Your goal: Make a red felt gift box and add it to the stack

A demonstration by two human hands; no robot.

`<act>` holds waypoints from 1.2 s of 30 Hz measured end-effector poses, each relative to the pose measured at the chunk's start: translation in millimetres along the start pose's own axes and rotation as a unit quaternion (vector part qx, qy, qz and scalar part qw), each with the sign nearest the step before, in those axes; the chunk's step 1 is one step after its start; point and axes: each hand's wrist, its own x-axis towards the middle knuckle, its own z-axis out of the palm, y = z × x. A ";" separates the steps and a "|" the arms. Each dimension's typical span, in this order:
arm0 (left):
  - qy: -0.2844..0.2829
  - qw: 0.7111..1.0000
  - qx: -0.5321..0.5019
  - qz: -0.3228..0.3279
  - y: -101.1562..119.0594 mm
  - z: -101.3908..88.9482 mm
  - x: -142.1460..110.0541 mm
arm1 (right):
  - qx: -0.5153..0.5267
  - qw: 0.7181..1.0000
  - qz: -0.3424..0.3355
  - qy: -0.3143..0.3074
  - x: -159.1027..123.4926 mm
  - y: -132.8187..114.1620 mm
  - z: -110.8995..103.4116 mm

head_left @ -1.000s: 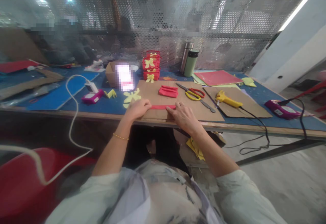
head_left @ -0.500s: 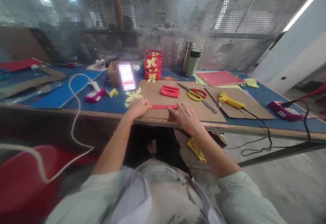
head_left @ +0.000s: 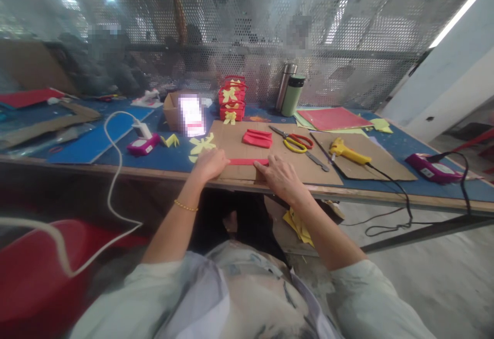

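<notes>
A narrow red strip [head_left: 243, 162] lies across a sheet of cardboard [head_left: 231, 138] near the table's front edge. My left hand [head_left: 211, 165] has closed fingers on the strip's left end. At the other end, my right hand [head_left: 281, 172] presses the strip with thumb and fingers closed. Just beyond the strip is a folded red piece [head_left: 257, 138], its material unclear. Scissors with red and yellow handles [head_left: 298, 142] lie to the right, beside a grey flat blade-like tool [head_left: 318, 162]. Yellow cut-out shapes [head_left: 201, 145] sit behind my left hand.
A stack of red pieces with yellow bows [head_left: 232, 100] stands at the back. A yellow glue gun [head_left: 349, 152] rests on cardboard to the right, its cord hanging over the edge. Also there: a lit phone [head_left: 192, 115], a green bottle [head_left: 293, 96], purple power sockets [head_left: 142, 144] and red sheets [head_left: 334, 118].
My left wrist has shifted very slightly to the right. Both hands stay on the red strip, and the other things on the table have not moved.
</notes>
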 end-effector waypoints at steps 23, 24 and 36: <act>0.169 0.979 0.039 0.108 16.7 23.9 -53.7 | 0.009 1.000 0.008 0.005 -0.3 -1.2 4.1; 0.176 0.979 0.037 0.100 17.6 25.9 -56.2 | 0.009 1.000 0.008 0.006 -0.9 -1.6 4.0; 0.165 0.980 0.096 0.062 38.3 31.9 -73.2 | 0.004 1.000 0.014 0.015 -2.6 -3.3 4.1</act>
